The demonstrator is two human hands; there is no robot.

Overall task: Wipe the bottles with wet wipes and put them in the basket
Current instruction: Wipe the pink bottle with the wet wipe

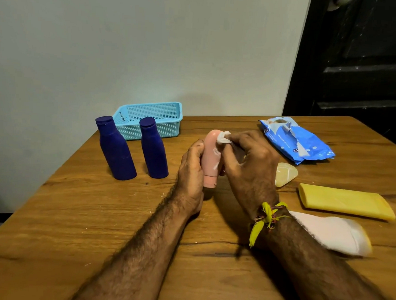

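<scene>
Your left hand [192, 165] is wrapped round the pink bottle [211, 160], fingers curled on its far side, holding it just above the desk [95, 224] so that its whole surface stays free for wiping. Your right hand [249, 162] pinches a folded wet wipe [223, 137] against the bottle's upper, rounded end; that grip lets you rub one end while the other hand steadies the body. The bottle stands nearly upright, its long axis leaning slightly away from you, with the narrower cap end pointing down toward the desk and the rounded base up, so it is held upside down. The two dark blue bottles [116, 149] [154, 149] stand upright on their bases, caps up, just in front of the light blue basket [152, 117], which seems to hold no bottle yet, though its floor is partly hidden. That puts them close to where they must end up. The torn wipe packet [297, 142] lies to your right within easy reach of the wiping hand. A yellow bottle [344, 201] and a white one [333, 232] lie flat on their sides near your right forearm, long axes running roughly left to right.
</scene>
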